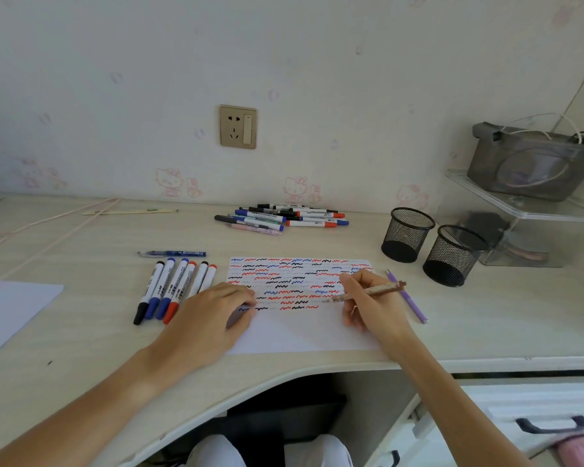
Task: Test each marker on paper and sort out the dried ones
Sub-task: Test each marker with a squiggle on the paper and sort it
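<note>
The right hand [368, 298] grips a speckled brown pen [368, 292], tip touching the scribble-covered paper [300, 332] on the counter [81, 348]. The left hand [213, 315] lies flat, fingers relaxed, on the paper's left edge. Six markers [172, 288] lie just left; a pile of markers [284, 217] sits far behind.
</note>
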